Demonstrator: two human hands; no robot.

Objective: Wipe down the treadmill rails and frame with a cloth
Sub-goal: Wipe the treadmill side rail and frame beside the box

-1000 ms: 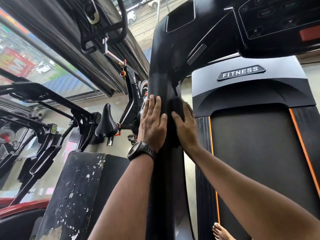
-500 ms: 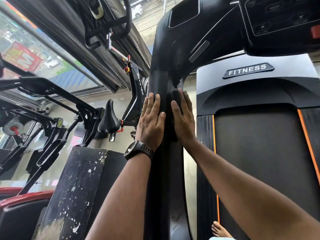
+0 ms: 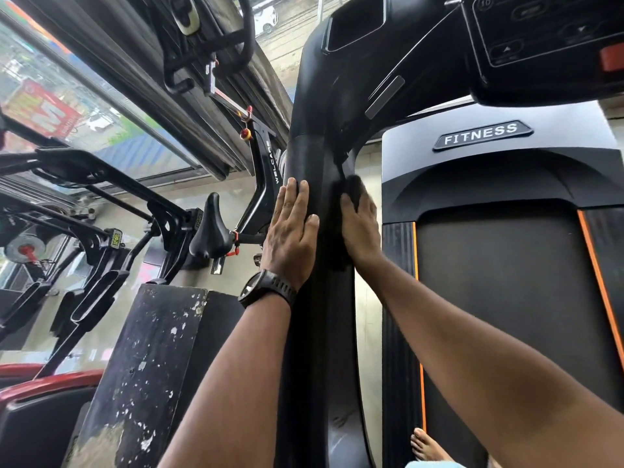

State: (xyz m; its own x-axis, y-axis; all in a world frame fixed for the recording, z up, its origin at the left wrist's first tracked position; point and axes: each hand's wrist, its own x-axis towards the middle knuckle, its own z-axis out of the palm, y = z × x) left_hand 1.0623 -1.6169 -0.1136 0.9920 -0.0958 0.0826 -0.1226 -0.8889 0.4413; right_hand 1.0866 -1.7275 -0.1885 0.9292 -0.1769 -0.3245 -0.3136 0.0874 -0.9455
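The treadmill's black upright post (image 3: 314,332) rises through the middle of the view to the console (image 3: 540,38). My left hand (image 3: 290,238) lies flat on the post's left side, fingers straight, a black watch on the wrist. My right hand (image 3: 361,228) holds a black cloth (image 3: 354,187) against the post's right edge. The cloth bunches over my fingertips, and another part of it shows under my palm. Right of the post are the ribbed side rail (image 3: 398,298), the belt (image 3: 506,315) and the grey motor cover marked FITNESS (image 3: 483,135).
A black exercise bike with its saddle (image 3: 211,231) stands close on the left, other gym machines (image 3: 84,238) beyond it. A scuffed black block (image 3: 141,366) sits low beside the post. A bare foot (image 3: 427,445) rests on the treadmill edge. Windows run along the upper left.
Both hands have slid a little way up the post. My right hand has shifted round to the post's right edge, and the cloth now bunches over its fingertips.
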